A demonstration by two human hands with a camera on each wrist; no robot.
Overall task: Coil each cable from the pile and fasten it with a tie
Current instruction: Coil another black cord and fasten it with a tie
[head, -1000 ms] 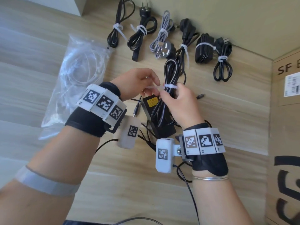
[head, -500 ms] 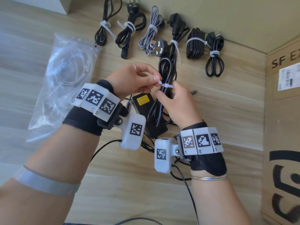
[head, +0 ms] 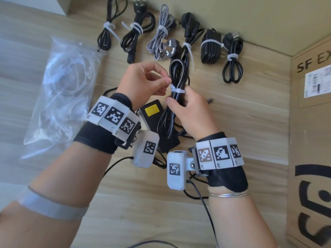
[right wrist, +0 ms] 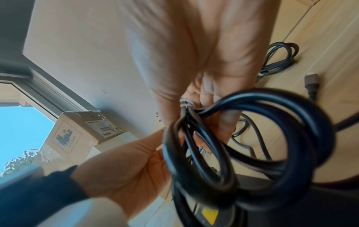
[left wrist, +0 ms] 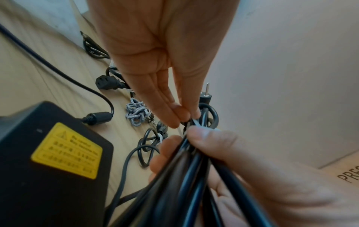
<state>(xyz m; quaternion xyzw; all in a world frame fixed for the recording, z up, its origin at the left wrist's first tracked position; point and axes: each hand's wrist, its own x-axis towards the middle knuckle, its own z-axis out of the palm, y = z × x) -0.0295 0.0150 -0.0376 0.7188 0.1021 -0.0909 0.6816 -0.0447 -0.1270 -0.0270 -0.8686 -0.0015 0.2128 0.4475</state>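
My right hand (head: 186, 104) grips a coiled black cable (head: 176, 72) above the wooden table, thumb and fingers curled round the bundle (left wrist: 194, 176). A white tie (head: 176, 90) wraps the coil just above that grip. My left hand (head: 152, 81) pinches the tie's free end (left wrist: 194, 122) between thumb and fingertips at the coil's left side. The cable runs down to a black power adapter (head: 151, 111) with a yellow label lying on the table. In the right wrist view the coil's loops (right wrist: 262, 145) fill the frame and the tie (right wrist: 184, 103) shows at my fingers.
Several coiled, tied cables (head: 161, 33) lie in a row along the wall at the back. A clear plastic bag of white ties (head: 64, 90) lies at the left. A cardboard box (head: 311, 122) stands at the right. A loose plug end (head: 209, 100) lies right of my hands.
My left hand has drawn in toward the coil along the tie, so the tail showing between hand and bundle is now very short. The view has shifted slightly.
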